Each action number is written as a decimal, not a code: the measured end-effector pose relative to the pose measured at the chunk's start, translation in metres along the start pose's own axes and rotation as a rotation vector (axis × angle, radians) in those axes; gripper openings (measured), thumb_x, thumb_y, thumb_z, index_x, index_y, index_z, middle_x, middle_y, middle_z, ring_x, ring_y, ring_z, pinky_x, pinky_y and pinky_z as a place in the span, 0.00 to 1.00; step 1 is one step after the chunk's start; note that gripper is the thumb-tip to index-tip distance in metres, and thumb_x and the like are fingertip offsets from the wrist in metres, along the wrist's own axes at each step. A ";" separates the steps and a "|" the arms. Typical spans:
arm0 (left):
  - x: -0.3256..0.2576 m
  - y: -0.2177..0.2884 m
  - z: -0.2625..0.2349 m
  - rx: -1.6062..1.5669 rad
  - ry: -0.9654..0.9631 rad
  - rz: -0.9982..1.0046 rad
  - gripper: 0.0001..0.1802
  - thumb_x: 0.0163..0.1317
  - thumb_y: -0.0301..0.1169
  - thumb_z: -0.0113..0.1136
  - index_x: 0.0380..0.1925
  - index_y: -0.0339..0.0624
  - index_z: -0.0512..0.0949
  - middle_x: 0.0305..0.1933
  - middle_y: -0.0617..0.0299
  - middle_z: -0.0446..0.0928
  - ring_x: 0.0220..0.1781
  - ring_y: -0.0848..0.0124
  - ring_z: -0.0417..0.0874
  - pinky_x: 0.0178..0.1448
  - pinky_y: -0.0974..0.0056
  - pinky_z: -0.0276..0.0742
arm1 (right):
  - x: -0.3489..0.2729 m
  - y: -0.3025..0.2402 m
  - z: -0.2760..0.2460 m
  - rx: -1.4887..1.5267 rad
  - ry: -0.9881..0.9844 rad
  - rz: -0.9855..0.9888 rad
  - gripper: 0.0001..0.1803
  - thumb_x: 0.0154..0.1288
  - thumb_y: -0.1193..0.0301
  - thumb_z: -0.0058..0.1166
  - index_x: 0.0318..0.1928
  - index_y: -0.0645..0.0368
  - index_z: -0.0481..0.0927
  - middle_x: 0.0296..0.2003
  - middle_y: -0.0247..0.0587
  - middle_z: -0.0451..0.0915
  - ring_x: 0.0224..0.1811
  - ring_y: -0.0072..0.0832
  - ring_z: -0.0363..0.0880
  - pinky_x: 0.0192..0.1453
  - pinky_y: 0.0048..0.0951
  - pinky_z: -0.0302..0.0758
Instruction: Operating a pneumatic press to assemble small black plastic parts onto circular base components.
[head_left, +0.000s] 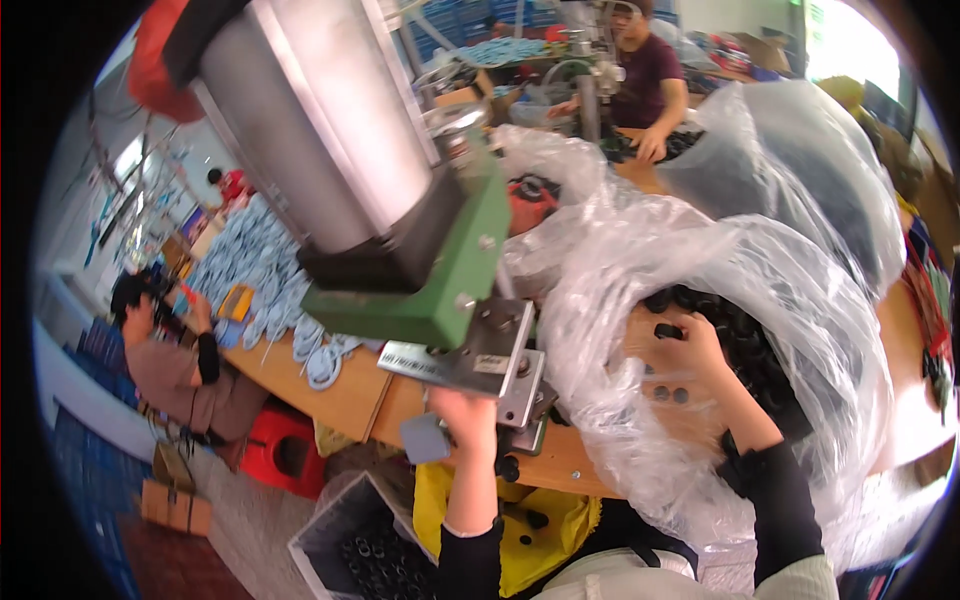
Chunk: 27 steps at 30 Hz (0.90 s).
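My right hand [702,348] pinches a small black cylindrical part [668,331] inside the mouth of a large clear plastic bag [610,370]. A heap of similar black parts [750,345] lies beside and behind that hand. Several small grey discs [671,394] rest on the wooden tabletop below it. My left hand [466,414] is raised at a green bench press [430,290] with a big silver cylinder [320,110]. It sits just under the metal block [480,350] of the press, which hides its fingers, so I cannot see whether it grips anything.
A grey crate [345,510] of black rings and a yellow bag [440,500] sit below the table edge. Light-blue pieces [250,255] are heaped at the left, near a red stool [283,450]. One co-worker [165,365] sits left; another [650,85] works across the table.
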<state>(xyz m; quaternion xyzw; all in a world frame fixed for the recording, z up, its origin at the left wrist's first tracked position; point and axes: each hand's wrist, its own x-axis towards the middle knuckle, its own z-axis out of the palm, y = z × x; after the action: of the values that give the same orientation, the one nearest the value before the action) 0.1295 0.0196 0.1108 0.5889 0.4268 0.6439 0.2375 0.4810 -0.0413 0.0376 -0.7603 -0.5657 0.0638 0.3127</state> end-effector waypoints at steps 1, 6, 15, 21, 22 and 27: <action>-0.002 -0.008 0.004 -0.018 0.045 0.029 0.19 0.47 0.27 0.68 0.40 0.32 0.76 0.39 0.52 0.80 0.41 0.58 0.81 0.48 0.59 0.73 | -0.006 -0.013 -0.001 0.005 -0.026 -0.030 0.22 0.47 0.75 0.65 0.46 0.63 0.77 0.39 0.50 0.78 0.38 0.39 0.80 0.40 0.37 0.76; -0.013 -0.015 -0.009 0.291 0.040 0.185 0.28 0.43 0.32 0.73 0.46 0.37 0.75 0.44 0.49 0.77 0.45 0.48 0.76 0.51 0.52 0.69 | -0.044 -0.090 -0.039 0.866 -0.341 0.328 0.17 0.48 0.84 0.64 0.42 0.66 0.79 0.50 0.43 0.78 0.44 0.24 0.80 0.41 0.27 0.78; -0.106 -0.075 -0.165 0.647 0.472 -0.167 0.24 0.49 0.28 0.70 0.47 0.34 0.75 0.50 0.50 0.76 0.50 0.54 0.77 0.58 0.55 0.70 | -0.064 -0.231 0.007 0.937 -0.315 -0.341 0.21 0.54 0.77 0.66 0.48 0.65 0.75 0.48 0.47 0.78 0.46 0.31 0.81 0.48 0.30 0.77; -0.142 -0.121 -0.268 1.287 0.513 -0.168 0.41 0.51 0.42 0.70 0.59 0.28 0.64 0.62 0.38 0.64 0.64 0.43 0.64 0.68 0.46 0.58 | -0.040 -0.259 0.051 0.681 -0.129 -0.474 0.21 0.52 0.70 0.65 0.46 0.64 0.75 0.37 0.55 0.79 0.41 0.53 0.78 0.45 0.43 0.76; -0.129 -0.118 -0.258 1.201 0.430 -0.076 0.40 0.52 0.41 0.69 0.58 0.28 0.64 0.62 0.39 0.64 0.64 0.44 0.64 0.68 0.46 0.59 | -0.038 -0.262 0.045 0.671 -0.133 -0.462 0.21 0.52 0.70 0.65 0.46 0.64 0.75 0.37 0.55 0.79 0.41 0.53 0.78 0.45 0.43 0.76; -0.039 -0.087 -0.133 0.629 -0.067 0.115 0.23 0.60 0.29 0.59 0.56 0.34 0.71 0.60 0.46 0.71 0.65 0.40 0.65 0.68 0.47 0.57 | -0.048 -0.247 0.021 0.668 -0.254 -0.369 0.23 0.53 0.70 0.67 0.49 0.63 0.76 0.45 0.53 0.79 0.44 0.46 0.79 0.46 0.36 0.76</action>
<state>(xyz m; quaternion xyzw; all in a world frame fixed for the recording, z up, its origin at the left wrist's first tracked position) -0.0074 -0.0022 0.0252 0.6777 0.5628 0.4729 0.0208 0.2524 -0.0351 0.1438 -0.4885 -0.6753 0.2802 0.4763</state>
